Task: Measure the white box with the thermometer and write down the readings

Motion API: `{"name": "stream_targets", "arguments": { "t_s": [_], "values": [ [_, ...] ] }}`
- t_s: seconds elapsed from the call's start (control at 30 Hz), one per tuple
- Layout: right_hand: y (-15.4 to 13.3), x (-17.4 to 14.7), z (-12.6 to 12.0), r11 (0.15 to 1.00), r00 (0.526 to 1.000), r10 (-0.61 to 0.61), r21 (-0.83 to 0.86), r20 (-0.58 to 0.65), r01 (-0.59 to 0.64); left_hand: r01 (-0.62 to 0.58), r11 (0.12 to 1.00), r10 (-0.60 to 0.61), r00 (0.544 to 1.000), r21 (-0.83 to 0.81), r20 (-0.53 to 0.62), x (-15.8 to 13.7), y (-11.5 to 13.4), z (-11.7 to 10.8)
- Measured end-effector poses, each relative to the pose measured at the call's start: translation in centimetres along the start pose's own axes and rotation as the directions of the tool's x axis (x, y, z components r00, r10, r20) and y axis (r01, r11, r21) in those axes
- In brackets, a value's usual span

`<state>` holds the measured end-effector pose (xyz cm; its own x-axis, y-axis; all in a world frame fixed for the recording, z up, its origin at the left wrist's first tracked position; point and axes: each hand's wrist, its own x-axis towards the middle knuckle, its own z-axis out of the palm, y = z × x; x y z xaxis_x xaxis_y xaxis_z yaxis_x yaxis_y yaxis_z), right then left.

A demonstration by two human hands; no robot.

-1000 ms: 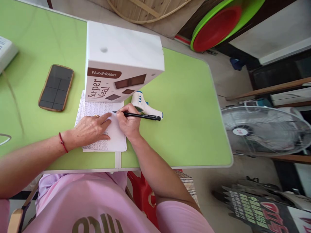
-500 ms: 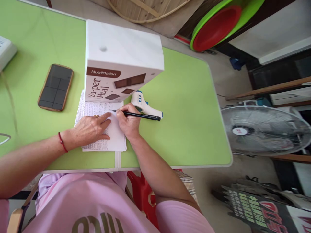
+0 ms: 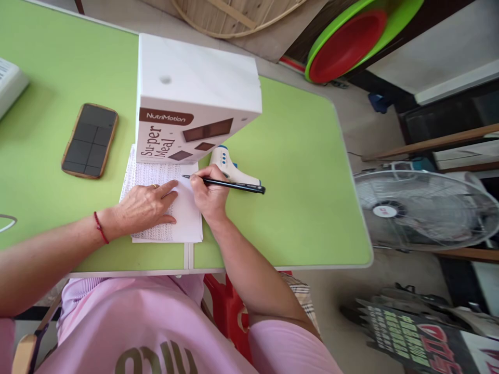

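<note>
A black pen (image 3: 237, 184) is gripped in my right hand (image 3: 211, 197), its tip at or just above the paper. My left hand (image 3: 146, 206) lies flat on the sheets of paper (image 3: 187, 223), fingers stretched toward the pen tip. Rows of small handwriting cover the left part of the top sheet; its right strip is blank. Behind the sheets stands a white NutriMotion box (image 3: 198, 78), its lower edge at their upper end. Partly hidden by my right hand and the pen, a white and blue handheld thermometer (image 3: 230, 165) lies beside the box.
On the green table (image 3: 304, 182), a phone in a brown case (image 3: 90, 140) lies left of the box. A white object (image 3: 11, 85) sits at the far left edge. Off the table's right end stands a fan (image 3: 424, 208); green and red basins (image 3: 346, 47) lean behind.
My right hand has shifted slightly to the right with the pen, and the pen's back end has moved right too. My left hand, the paper and the box stay in place.
</note>
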<state>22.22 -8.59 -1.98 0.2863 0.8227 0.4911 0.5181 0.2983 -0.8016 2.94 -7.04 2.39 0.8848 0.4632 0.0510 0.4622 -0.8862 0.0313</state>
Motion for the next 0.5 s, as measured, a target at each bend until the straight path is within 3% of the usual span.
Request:
{"name": "stream_targets", "arguments": {
  "t_s": [0.13, 0.23, 0.3, 0.4, 0.5],
  "values": [
    [-0.5, 0.3, -0.9, 1.000, 0.999, -0.019, -0.009, -0.028, 0.019, -0.006, 1.000, 0.006, 1.000, 0.004, -0.023, 0.0, -0.1, 0.3],
    [-1.0, 0.7, -2.1, 0.993, 0.997, -0.060, -0.098, 0.058, 0.065, -0.039, 0.999, 0.038, 0.996, -0.009, -0.083, 0.0, -0.5, 0.5],
    [-1.4, 1.0, -3.1, 0.979, 0.988, -0.089, -0.170, 0.125, 0.110, -0.119, 0.993, 0.113, 0.977, -0.024, -0.180, -0.2, -0.8, 0.4],
    [-2.1, 1.2, -4.3, 0.934, 0.967, -0.097, -0.313, 0.236, 0.170, -0.315, 0.949, 0.295, 0.886, 0.003, -0.359, -0.6, -0.7, -0.7],
    [-2.9, 1.2, -4.9, 0.854, 0.914, -0.043, -0.461, 0.404, 0.244, -0.458, 0.887, 0.415, 0.741, 0.056, -0.528, -0.9, 0.0, -2.0]
  ]
}}
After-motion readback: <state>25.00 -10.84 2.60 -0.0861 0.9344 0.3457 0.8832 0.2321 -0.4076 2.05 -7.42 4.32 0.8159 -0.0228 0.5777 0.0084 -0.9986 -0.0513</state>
